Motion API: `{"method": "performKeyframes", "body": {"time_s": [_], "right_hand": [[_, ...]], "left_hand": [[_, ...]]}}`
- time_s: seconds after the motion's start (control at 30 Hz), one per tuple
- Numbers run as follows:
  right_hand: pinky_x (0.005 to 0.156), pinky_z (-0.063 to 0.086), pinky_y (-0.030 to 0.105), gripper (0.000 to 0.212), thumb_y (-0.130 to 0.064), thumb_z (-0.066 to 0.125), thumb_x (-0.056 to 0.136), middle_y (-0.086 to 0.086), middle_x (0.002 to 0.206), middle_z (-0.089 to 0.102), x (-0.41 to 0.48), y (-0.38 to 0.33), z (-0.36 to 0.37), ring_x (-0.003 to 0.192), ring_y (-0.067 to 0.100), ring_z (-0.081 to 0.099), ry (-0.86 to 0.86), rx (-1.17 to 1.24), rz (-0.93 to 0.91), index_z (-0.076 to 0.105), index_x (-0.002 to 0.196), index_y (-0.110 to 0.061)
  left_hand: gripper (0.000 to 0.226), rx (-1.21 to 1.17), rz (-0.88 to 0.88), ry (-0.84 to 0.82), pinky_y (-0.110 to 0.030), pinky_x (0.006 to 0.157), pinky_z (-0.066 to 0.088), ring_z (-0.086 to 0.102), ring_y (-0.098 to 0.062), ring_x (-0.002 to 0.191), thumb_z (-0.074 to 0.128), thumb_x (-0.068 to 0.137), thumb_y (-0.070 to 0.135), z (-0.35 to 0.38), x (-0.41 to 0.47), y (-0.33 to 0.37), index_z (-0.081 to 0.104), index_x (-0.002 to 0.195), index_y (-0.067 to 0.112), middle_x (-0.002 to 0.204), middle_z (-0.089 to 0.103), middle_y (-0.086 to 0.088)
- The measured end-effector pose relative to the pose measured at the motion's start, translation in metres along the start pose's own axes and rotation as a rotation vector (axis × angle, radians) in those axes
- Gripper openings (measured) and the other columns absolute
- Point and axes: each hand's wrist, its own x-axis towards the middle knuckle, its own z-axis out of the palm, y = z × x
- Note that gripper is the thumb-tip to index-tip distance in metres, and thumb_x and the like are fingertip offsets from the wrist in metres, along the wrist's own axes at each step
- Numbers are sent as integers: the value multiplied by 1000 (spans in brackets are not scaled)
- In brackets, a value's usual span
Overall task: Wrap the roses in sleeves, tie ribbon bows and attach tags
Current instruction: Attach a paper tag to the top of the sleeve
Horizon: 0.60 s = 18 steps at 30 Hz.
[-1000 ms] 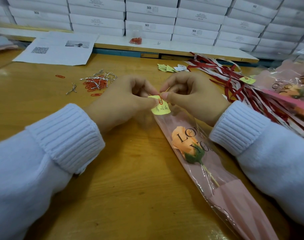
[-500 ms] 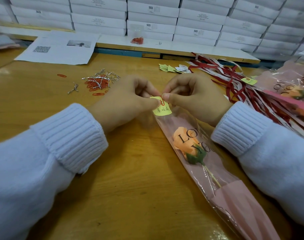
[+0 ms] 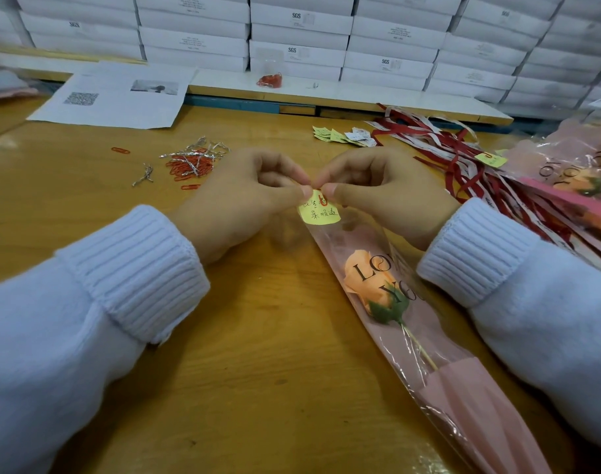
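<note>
Both my grips are closed in a pinch on the tag [image 3: 321, 213]: the left grip [image 3: 237, 203] has thumb and forefinger on its top left corner, and the right grip [image 3: 388, 196] pinches its top right. A red clip [image 3: 323, 200] sits on the tag's top edge between my thumbs. The tag is yellow with two lines of handwritten characters that I cannot read for certain. It lies at the top end of the sleeve [image 3: 463, 405], which runs from the middle of the table [image 3: 258, 388] toward its near right corner. The sleeve is printed "LOVE YOU" across the peach rose [image 3: 367, 275] inside it. Beyond the table's far edge the white boxes [image 3: 292, 49] are marked "SGS". A sheet [image 3: 114, 107] at the far left carries a QR code and a small photo. Loose clips [image 3: 189, 164] lie left of my left grip, spare tags [image 3: 340, 135] and ribbons [image 3: 463, 155] toward the far right. At the right edge are more sleeved roses [image 3: 572, 172]. Half a second ago only one line of writing showed on the tag; now it faces me more fully, and my grips have stayed pinched.
</note>
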Motion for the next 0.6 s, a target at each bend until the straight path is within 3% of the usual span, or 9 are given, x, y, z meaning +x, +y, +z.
{"method": "performKeyframes", "body": {"time_s": [0.3,0.47,0.6], "right_hand": [[62,57,46,5,-7,67,84,8,79,72,1,-1,1,67,17,67,0,25,49,68,86,-11],[63,59,44,10,-4,66,83,0,68,71,1,-1,2,70,16,70,9,28,48,65,83,-14],[68,58,51,11,-3,64,84,-1,67,71,1,-2,3,75,19,70,22,-12,38,64,79,-12]], "left_hand": [[14,-56,-7,-13,-19,59,56,71,-7,75,71,81,13,1,-2,2,67,93,17,75,73,2],[13,-48,-1,-14,-17,59,54,70,-6,76,72,80,13,0,-2,2,67,92,16,76,74,3],[11,-46,1,-20,-15,55,51,70,-6,73,72,80,13,2,-2,2,67,90,15,73,73,2]]}}
